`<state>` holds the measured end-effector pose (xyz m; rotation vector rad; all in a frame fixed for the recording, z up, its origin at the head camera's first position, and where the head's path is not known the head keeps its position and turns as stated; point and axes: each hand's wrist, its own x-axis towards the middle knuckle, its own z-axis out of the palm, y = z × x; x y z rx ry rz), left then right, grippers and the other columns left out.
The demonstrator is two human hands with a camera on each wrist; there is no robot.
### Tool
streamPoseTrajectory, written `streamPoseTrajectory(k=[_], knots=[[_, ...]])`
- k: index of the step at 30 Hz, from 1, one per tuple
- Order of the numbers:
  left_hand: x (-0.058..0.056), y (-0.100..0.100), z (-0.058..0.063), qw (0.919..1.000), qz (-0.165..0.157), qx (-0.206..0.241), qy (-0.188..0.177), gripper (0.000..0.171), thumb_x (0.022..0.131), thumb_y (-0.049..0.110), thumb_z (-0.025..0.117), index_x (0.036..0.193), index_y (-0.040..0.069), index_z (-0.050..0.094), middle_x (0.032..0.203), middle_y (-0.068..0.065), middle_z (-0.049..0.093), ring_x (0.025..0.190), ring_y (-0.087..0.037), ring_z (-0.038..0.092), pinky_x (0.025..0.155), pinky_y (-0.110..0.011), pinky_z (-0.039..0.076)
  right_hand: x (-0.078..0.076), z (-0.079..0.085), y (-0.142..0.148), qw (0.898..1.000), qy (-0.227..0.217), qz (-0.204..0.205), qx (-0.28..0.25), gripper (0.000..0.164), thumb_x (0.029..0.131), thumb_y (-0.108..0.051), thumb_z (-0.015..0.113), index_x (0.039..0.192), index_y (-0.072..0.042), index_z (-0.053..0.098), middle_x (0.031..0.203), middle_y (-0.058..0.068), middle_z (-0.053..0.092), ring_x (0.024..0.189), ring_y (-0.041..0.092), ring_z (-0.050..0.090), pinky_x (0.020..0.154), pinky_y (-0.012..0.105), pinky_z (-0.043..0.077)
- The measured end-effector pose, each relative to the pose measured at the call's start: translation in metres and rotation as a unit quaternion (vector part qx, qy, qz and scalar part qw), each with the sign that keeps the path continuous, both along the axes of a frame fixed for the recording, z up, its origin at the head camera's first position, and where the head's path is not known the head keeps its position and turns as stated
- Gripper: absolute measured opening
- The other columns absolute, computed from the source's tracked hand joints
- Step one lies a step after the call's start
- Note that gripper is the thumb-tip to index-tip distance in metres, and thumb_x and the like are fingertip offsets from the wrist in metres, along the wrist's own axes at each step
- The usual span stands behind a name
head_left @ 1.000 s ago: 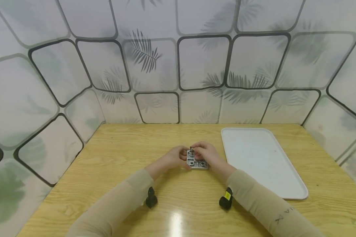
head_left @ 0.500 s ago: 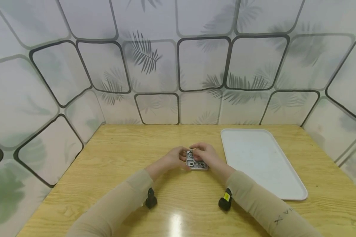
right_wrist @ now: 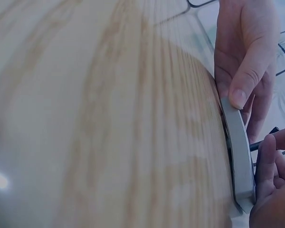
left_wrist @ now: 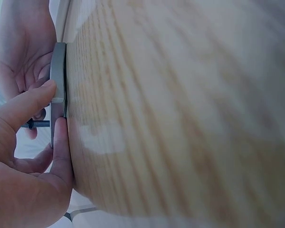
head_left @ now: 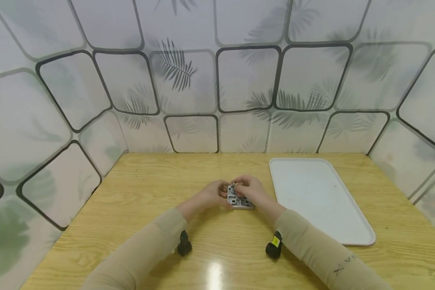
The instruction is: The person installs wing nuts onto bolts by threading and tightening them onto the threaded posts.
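A small grey metal plate (head_left: pixel 242 206) with round raised holes lies on the table. My left hand (head_left: pixel 213 194) grips its left edge, thumb on the near side and fingers on the far side. A dark threaded bolt (left_wrist: pixel 40 124) stands out of the plate near its far left corner. My right hand (head_left: pixel 253 189) reaches over the plate from the right. Its thumb and index finger pinch the bolt near the head, as the right wrist view shows beside the plate's side wall (right_wrist: pixel 239 154). The right fingers hide part of the plate in the head view.
A white rectangular tray (head_left: pixel 320 201) lies on the wooden table (head_left: pixel 159 173) to the right, close to my right forearm. A patterned curtain (head_left: pixel 246 80) surrounds the table's back and sides. Black wrist cameras (head_left: pixel 184 244) hang beneath both forearms.
My right fingertips have shifted slightly around the bolt, and less of it shows above the plate. My left hand and the plate stay in place.
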<state>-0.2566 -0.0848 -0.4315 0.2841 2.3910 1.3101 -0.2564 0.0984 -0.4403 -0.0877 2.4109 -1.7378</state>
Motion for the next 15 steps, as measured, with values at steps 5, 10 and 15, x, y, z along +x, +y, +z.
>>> streamPoseTrajectory(k=[5, 10, 15], knots=[[0.0003, 0.0000, -0.0004, 1.0000, 0.001, 0.005, -0.004, 0.079, 0.081, 0.003, 0.090, 0.150, 0.002, 0.052, 0.138, -0.015, 0.064, 0.122, -0.026, 0.063, 0.112, -0.041, 0.052, -0.0003, -0.0013, -0.0008, 1.000, -0.003, -0.009, 0.006, 0.026, 0.099, -0.005, 0.066, 0.123, 0.003, 0.071, 0.101, 0.009, 0.071, 0.086, 0.011, 0.064, 0.074, 0.017, 0.054], [0.0004, 0.0000, -0.0003, 0.9999, 0.000, 0.007, -0.007, 0.081, 0.081, 0.004, 0.090, 0.152, 0.002, 0.051, 0.140, -0.015, 0.063, 0.124, -0.027, 0.062, 0.113, -0.042, 0.052, -0.0011, -0.0017, -0.0026, 1.000, 0.000, -0.018, 0.012, 0.021, 0.097, -0.005, 0.069, 0.118, 0.002, 0.071, 0.100, 0.008, 0.071, 0.083, 0.011, 0.064, 0.073, 0.018, 0.056], [0.0009, -0.0001, 0.0009, 0.9999, -0.001, 0.009, -0.011, 0.081, 0.082, 0.005, 0.090, 0.152, 0.003, 0.050, 0.141, -0.015, 0.062, 0.125, -0.028, 0.062, 0.113, -0.042, 0.052, -0.0019, -0.0016, -0.0039, 0.999, 0.005, -0.026, 0.023, 0.019, 0.096, -0.004, 0.071, 0.115, 0.002, 0.071, 0.097, 0.008, 0.070, 0.078, 0.010, 0.063, 0.070, 0.017, 0.054]])
